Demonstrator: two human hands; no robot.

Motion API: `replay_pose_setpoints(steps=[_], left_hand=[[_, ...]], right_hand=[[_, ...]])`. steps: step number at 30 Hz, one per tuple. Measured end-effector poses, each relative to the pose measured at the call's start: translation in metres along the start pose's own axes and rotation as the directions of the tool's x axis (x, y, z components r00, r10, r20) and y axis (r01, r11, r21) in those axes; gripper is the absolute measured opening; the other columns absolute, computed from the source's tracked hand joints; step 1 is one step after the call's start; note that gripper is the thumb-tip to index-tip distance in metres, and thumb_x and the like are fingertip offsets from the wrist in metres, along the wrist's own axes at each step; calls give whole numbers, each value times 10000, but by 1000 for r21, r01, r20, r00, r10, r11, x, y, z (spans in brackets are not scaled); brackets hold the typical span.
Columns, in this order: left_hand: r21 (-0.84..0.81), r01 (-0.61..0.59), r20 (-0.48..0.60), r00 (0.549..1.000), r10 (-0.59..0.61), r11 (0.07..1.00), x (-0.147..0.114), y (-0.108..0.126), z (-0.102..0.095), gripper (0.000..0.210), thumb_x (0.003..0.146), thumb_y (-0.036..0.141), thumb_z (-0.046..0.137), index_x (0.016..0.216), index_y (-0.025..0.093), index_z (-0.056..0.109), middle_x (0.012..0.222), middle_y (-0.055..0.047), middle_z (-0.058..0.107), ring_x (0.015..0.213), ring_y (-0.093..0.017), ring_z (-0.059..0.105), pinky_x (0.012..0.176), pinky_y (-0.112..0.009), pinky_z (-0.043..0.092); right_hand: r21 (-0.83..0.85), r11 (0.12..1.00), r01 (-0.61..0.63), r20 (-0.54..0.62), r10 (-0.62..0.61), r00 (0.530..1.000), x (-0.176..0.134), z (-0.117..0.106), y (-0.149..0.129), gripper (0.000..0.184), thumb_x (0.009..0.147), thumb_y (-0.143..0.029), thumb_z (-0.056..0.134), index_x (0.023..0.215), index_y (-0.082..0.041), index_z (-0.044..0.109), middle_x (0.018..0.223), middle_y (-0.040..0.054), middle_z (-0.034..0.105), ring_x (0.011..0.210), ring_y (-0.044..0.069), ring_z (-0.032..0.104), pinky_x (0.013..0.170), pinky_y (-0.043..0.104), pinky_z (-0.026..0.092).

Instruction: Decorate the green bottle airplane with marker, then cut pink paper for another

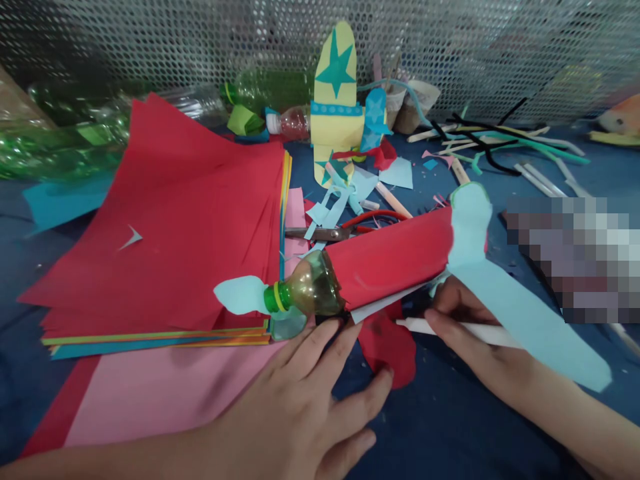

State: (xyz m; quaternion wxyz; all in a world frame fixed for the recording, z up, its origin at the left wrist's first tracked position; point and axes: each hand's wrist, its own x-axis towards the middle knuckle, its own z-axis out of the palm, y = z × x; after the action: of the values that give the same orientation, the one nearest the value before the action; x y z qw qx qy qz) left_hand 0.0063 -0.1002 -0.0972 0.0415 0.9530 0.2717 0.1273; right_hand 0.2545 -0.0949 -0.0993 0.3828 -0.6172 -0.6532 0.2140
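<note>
Our left hand (305, 400) nearest, fingers spread beside red-paper-wrapped green plastic bottle (380, 257), mid-scene on dark-blue surface (430, 427); our right hand (467, 357) pinches slim white pen-like stick (423, 325). Bottle likely light; we'd hold stiffer green neck (271, 299).

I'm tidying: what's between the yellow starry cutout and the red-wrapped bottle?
The head view shows red-handled scissors, pale blue scraps and a pinkish stick between cutout and bottle.

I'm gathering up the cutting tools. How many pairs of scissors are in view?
1: the red-handled scissors lie just beyond the red-wrapped bottle, beside the red paper stack. More could be hidden under the paper scraps.
</note>
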Motion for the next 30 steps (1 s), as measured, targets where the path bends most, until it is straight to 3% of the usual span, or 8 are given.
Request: replay_pose_setpoints(steps=[7, 13, 17, 25, 30], left_hand=[[17, -4, -5, 1000, 4, 1000, -1, 1, -1, 401, 1028, 404, 320, 1393, 377, 482, 1390, -130, 500, 1291, -297, 433, 973, -428, 448], [22, -14, -16, 1000, 15, 1000, 3, 0, -3, 393, 1019, 424, 350, 1375, 370, 506, 1347, -113, 544, 1276, -289, 449, 957, -407, 466], [22, -15, -6, 1000, 15, 1000, 3, 0, -5, 386, 1014, 439, 380, 1367, 363, 519, 1322, -101, 572, 1260, -279, 468, 971, -391, 455], [25, 2, 14, 1000, -3, 1000, 4, 2, -9, 377, 1027, 414, 340, 1346, 380, 539, 1327, -117, 570, 1244, -290, 498, 938, -415, 483], [13, 7, -6, 1000, -6, 1000, 1, 1, -4, 389, 1023, 414, 345, 1376, 380, 504, 1375, -115, 527, 1273, -290, 460, 965, -422, 462]], right_hand=[[-5, 1000, 3, -1, -3, 1000, 0, 1, 1, 170, 815, -221, 517, 661, -259, 457, 555, -49, 434, 447, 126, 430, 445, 256, 380], [-36, 999, -22, 60, 24, 998, 1, -2, -2, 166, 822, -235, 532, 668, -257, 473, 615, -27, 533, 552, 147, 555, 543, 259, 470], [-61, 997, -51, -44, 48, 998, 0, 0, 0, 117, 800, -246, 544, 687, -261, 517, 633, -12, 594, 599, 169, 619, 585, 269, 515], [-103, 995, -2, -60, -4, 998, 0, -1, -3, 107, 820, -254, 554, 727, -268, 504, 635, -39, 536, 568, 146, 570, 597, 265, 491], [-124, 992, 35, 34, -31, 999, 4, -8, -3, 129, 834, -221, 550, 725, -270, 503, 619, -52, 550, 553, 139, 585, 580, 247, 496]])
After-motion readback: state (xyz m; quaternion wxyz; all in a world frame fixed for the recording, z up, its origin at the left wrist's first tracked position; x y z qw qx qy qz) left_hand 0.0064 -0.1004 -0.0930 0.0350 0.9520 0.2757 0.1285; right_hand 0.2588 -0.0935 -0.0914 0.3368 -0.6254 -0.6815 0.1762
